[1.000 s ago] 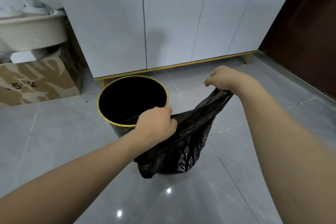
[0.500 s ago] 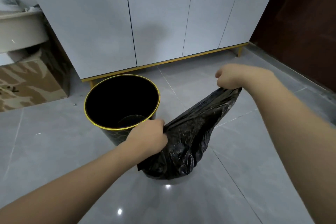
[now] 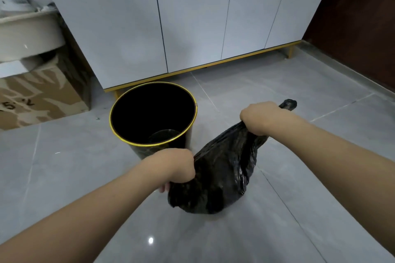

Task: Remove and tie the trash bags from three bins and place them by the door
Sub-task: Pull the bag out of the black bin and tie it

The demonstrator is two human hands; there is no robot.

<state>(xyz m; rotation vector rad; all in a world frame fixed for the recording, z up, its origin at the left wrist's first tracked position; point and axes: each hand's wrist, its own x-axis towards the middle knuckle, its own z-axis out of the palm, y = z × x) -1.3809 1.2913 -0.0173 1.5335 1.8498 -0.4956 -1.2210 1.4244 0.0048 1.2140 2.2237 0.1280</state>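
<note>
Grey tiled floor (image 3: 277,92), glossy. Black trash bag (image 3: 222,173) is out of the bin, hanging just right of it, bottom at or just above the floor, can't tell. Left hand (image 3: 177,166) grips 1 gathered side of its top, fingers curled round the plastic; right hand (image 3: 259,116) clenches the other side, a tail poking past the fist. Black gold-rimmed bin (image 3: 149,145) upright, no liner. White cabinets (image 3: 192,17) behind the bin; cardboard box (image 3: 40,96) left of it.
</note>
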